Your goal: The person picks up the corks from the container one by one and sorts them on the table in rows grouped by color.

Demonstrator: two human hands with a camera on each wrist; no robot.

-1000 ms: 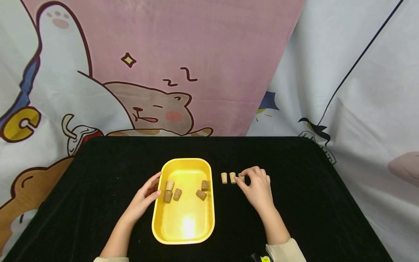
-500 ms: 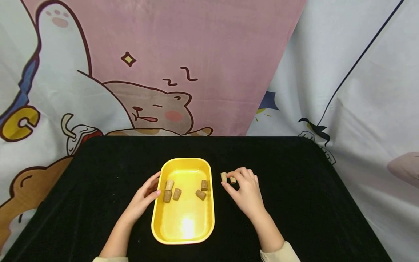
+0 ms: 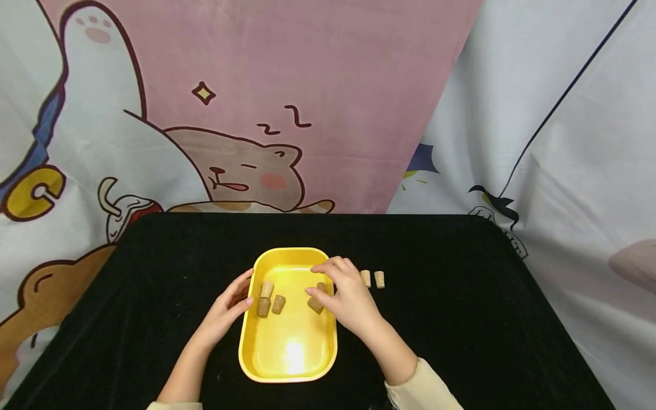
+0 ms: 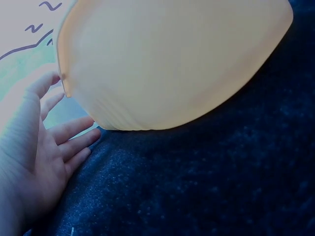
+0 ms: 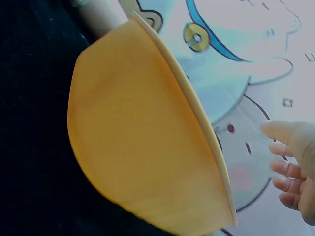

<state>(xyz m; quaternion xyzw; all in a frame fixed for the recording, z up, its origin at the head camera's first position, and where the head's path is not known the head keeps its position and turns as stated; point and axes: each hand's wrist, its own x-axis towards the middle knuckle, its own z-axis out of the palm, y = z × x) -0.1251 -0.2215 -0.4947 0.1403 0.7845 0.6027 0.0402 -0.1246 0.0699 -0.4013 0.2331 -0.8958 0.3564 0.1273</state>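
Note:
A yellow tray (image 3: pixel 287 353) lies on the black cloth in the head view, with several small corks in it. Two darker corks are at its right: one cork (image 3: pixel 315 304) shows below my thumb, and the other is partly covered. A pale cork (image 3: pixel 267 289) and two brown ones, including this cork (image 3: pixel 278 304), lie at the left. My left hand (image 3: pixel 225 310) rests against the tray's left side, thumb at the rim, fingers fairly straight. Over the right rim hovers my right hand (image 3: pixel 345 293), thumb and index finger apart with nothing seen between them.
Two pale corks stand on the cloth beyond my right hand: one cork (image 3: pixel 365 278) beside the knuckles and another cork (image 3: pixel 379 279) farther right. Behind the black table (image 3: pixel 461 319) hangs a cartoon-printed curtain (image 3: pixel 359 102).
My right hand has moved left from the row of pale corks to above the tray's right side. The leftmost cork of that row is now out of sight. My left hand has stayed put.

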